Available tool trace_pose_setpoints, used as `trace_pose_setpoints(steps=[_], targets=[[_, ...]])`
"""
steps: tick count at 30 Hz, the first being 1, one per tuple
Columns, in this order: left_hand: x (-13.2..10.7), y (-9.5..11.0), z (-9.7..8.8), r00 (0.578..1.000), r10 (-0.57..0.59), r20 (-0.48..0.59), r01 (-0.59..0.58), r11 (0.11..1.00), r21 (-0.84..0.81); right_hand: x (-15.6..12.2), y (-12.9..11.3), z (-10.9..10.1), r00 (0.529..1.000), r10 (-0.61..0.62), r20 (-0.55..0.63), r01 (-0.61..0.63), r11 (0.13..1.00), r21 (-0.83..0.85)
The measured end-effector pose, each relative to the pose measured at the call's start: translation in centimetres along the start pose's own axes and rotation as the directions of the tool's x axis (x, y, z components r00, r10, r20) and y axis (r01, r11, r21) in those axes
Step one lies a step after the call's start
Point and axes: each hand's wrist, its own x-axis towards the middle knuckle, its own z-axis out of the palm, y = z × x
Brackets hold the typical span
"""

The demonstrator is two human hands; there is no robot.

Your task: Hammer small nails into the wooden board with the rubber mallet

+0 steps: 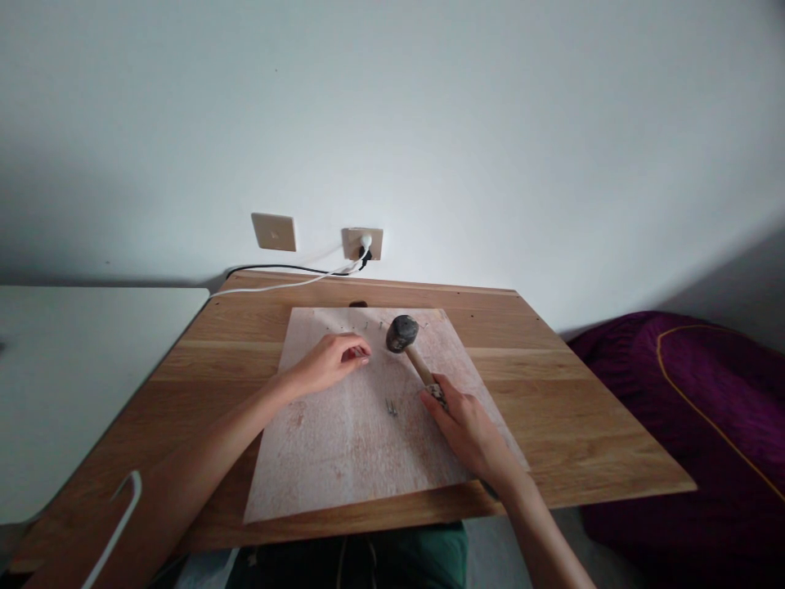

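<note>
My right hand [459,421] is wrapped round the wooden handle of a black-headed rubber mallet [402,334]. The mallet's head is over the far part of a pale, whitish board [331,458]. To its left, my left hand [343,357] hovers over or rests on the board with fingers curled and the tips close to the thumb; whatever they pinch, if anything, is too small to make out. A row of small nails [366,325] stands along the board's far side, partly hidden by the mallet head. A few loose nails [391,407] lie between my hands.
Under the board is a wooden table [570,417], set against a white wall. A socket [352,243] holds plugs with a white cable [275,287] and a black one. A white surface [74,384] adjoins on the left; purple fabric [643,393] is at the right.
</note>
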Motion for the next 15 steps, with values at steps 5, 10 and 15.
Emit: trace_pose_setpoints(steps=[5,10,15], targets=[[0.1,-0.2,0.1,0.999,0.021,-0.032,-0.02,0.999,0.031,0.1,-0.2,-0.1,1.0,0.018,0.02,-0.018,1.0,0.012],[0.5,-0.6,-0.2,0.999,0.014,-0.052,-0.012,0.999,0.034,0.1,-0.4,-0.2,1.0,0.013,0.018,-0.014,1.0,0.028],[1.2,-1.0,0.1,0.999,0.026,-0.047,-0.025,0.999,0.024,0.0,-0.4,-0.2,0.999,0.037,0.032,-0.038,0.999,0.024]])
